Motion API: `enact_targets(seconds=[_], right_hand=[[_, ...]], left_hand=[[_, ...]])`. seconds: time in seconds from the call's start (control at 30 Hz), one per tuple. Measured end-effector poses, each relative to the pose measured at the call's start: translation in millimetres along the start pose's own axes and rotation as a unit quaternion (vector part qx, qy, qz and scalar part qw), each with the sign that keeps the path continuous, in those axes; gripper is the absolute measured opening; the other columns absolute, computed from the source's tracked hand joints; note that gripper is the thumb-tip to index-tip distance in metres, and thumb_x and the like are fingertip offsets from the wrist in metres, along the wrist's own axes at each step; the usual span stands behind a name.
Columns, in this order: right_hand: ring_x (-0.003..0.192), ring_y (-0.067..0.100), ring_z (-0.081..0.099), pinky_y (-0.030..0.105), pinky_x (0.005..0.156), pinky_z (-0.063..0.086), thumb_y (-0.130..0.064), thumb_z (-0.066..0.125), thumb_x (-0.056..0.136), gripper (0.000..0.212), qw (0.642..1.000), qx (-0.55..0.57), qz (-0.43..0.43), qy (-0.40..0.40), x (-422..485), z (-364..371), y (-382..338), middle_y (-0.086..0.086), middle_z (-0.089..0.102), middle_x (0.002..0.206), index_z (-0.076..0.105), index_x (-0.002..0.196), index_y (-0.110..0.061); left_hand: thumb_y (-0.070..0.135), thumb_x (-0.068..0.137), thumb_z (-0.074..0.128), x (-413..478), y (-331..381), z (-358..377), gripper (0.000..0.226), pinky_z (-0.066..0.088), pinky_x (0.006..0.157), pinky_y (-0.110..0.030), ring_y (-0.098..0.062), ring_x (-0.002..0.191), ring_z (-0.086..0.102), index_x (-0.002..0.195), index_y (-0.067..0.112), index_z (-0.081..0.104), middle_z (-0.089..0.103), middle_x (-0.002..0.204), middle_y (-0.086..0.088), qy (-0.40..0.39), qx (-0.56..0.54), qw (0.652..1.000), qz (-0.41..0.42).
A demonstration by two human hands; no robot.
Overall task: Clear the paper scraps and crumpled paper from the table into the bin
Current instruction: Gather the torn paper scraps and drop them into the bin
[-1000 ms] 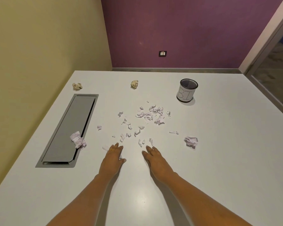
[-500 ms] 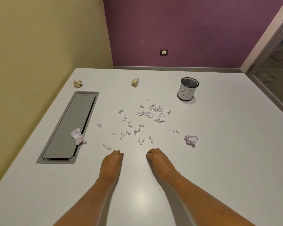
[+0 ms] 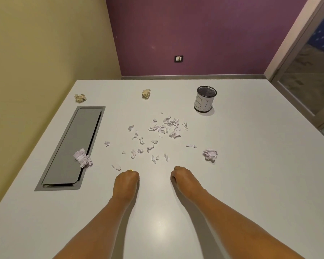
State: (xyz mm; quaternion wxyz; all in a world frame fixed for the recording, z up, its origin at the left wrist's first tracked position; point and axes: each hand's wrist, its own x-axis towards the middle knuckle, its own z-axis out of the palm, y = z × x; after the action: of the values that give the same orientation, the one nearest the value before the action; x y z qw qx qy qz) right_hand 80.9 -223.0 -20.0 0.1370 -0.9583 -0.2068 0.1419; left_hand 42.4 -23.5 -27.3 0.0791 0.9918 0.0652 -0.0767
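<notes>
While nothing is binned yet, head view:
Left hand [image 3: 127, 181]: curled shut, empty, resting on bench [image 3: 251, 174].
Right hand [image 3: 181, 177]: curled likewise, empty.
Paper scraps [image 3: 163, 128]: scattered between hands and bin [image 3: 205, 99].
Crumpled paper [image 3: 209, 155]: right of the scraps.
Tip: sweep scraps together, then lift in handfuls.

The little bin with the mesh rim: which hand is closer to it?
Right. The right hand rests curled on the table, nearer the bin, which stands ahead and slightly to its right. The left hand lies further left.
</notes>
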Motion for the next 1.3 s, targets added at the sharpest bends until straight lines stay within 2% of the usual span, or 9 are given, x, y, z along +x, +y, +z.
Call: enact_targets(seconds=[0.07, 0.13, 0.2, 0.27, 0.43, 0.67, 0.83, 0.93, 1.3], right_hand=[[0.078, 0.028, 0.052, 0.033, 0.063, 0.031, 0.005, 0.04, 0.082, 0.022, 1.0, 0.014, 0.01, 0.007, 1.4, -5.8, 8.0, 0.019, 0.054, 0.087, 0.061, 0.088, 0.009], [0.09, 0.031, 0.058, 0.037, 0.073, 0.041, 0.003, 0.042, 0.085, 0.021, 0.999, 0.028, 0.013, 0.02, 6.0, -14.0, 17.8, 0.02, 0.06, 0.096, 0.062, 0.089, 0.008], [0.093, 0.031, 0.058, 0.036, 0.079, 0.042, 0.002, 0.044, 0.086, 0.021, 0.998, 0.043, 0.024, 0.027, 12.3, -24.6, 28.5, 0.019, 0.061, 0.099, 0.063, 0.091, 0.007], [0.094, 0.032, 0.06, 0.034, 0.078, 0.042, 0.001, 0.045, 0.087, 0.021, 0.996, 0.063, 0.039, 0.039, 20.3, -36.6, 39.8, 0.02, 0.062, 0.101, 0.064, 0.093, 0.007], [0.094, 0.032, 0.063, 0.033, 0.081, 0.044, 0.006, 0.046, 0.084, 0.021, 0.99, 0.099, 0.071, 0.074, 45.3, -72.7, 69.5, 0.023, 0.063, 0.104, 0.065, 0.093, 0.008], [0.09, 0.03, 0.064, 0.034, 0.08, 0.051, 0.01, 0.046, 0.084, 0.024, 0.981, 0.105, 0.081, 0.143, 98.3, -118.9, 118.5, 0.019, 0.066, 0.102, 0.068, 0.092, 0.006], [0.099, 0.033, 0.061, 0.034, 0.085, 0.049, 0.003, 0.05, 0.087, 0.022, 0.969, 0.123, 0.095, 0.192, 147.5, -161.8, 154.5, 0.018, 0.066, 0.106, 0.069, 0.097, 0.002], [0.097, 0.032, 0.062, 0.031, 0.079, 0.051, 0.001, 0.051, 0.088, 0.021, 0.957, 0.149, 0.113, 0.222, 175.9, -183.5, 169.5, 0.017, 0.066, 0.106, 0.07, 0.097, -0.001], [0.1, 0.031, 0.062, 0.035, 0.088, 0.053, 0.003, 0.05, 0.089, 0.025, 0.955, 0.159, 0.148, 0.2, 246.1, -207.7, 193.8, 0.016, 0.065, 0.111, 0.069, 0.102, -0.005]], left_hand=[[-0.007, 0.075, 0.046, 2.0, 8.7, -1.9, 0.021, 0.029, 0.058, -0.028, -0.025, 0.064, 0.037, 0.065, 0.009, 0.055, 0.042, 0.063, -0.006, 0.014, -0.01, 1.0, 0.003], [-0.001, 0.08, 0.049, 8.2, 20.7, -5.6, 0.023, 0.03, 0.059, -0.029, -0.026, 0.064, 0.036, 0.062, 0.013, 0.048, 0.045, 0.065, -0.008, 0.029, -0.029, 0.999, 0.004], [0.005, 0.085, 0.051, 21.2, 34.4, -12.6, 0.018, 0.039, 0.066, -0.03, -0.029, 0.071, 0.051, 0.078, 0.011, 0.066, 0.065, 0.085, -0.013, 0.043, -0.065, 0.997, 0.013], [0.002, 0.085, 0.05, 39.9, 50.6, -21.9, 0.028, 0.047, 0.079, -0.032, -0.031, 0.096, 0.063, 0.103, 0.011, 0.069, 0.07, 0.108, -0.011, 0.063, -0.093, 0.993, 0.033], [-0.003, 0.085, 0.045, 93.7, 101.3, -54.7, 0.037, 0.047, 0.09, -0.034, -0.029, 0.108, 0.061, 0.112, 0.012, 0.066, 0.067, 0.116, -0.012, 0.1, -0.116, 0.987, 0.051], [-0.006, 0.085, 0.046, 171.5, 170.1, -91.7, 0.036, 0.049, 0.092, -0.035, -0.029, 0.107, 0.062, 0.109, 0.009, 0.067, 0.068, 0.115, -0.013, 0.134, -0.165, 0.975, 0.061], [-0.004, 0.084, 0.048, 233.7, 206.9, -112.1, 0.033, 0.05, 0.093, -0.037, -0.03, 0.104, 0.063, 0.106, 0.01, 0.069, 0.069, 0.112, -0.012, 0.142, -0.184, 0.969, 0.079], [-0.003, 0.084, 0.048, 266.2, 222.8, -119.0, 0.033, 0.051, 0.09, -0.039, -0.032, 0.101, 0.063, 0.104, 0.011, 0.07, 0.07, 0.109, -0.013, 0.146, -0.179, 0.969, 0.093], [-0.005, 0.085, 0.048, 335.2, 255.4, -113.7, 0.031, 0.052, 0.083, -0.037, -0.032, 0.094, 0.063, 0.106, 0.004, 0.068, 0.069, 0.104, -0.019, 0.128, -0.17, 0.969, 0.129]])
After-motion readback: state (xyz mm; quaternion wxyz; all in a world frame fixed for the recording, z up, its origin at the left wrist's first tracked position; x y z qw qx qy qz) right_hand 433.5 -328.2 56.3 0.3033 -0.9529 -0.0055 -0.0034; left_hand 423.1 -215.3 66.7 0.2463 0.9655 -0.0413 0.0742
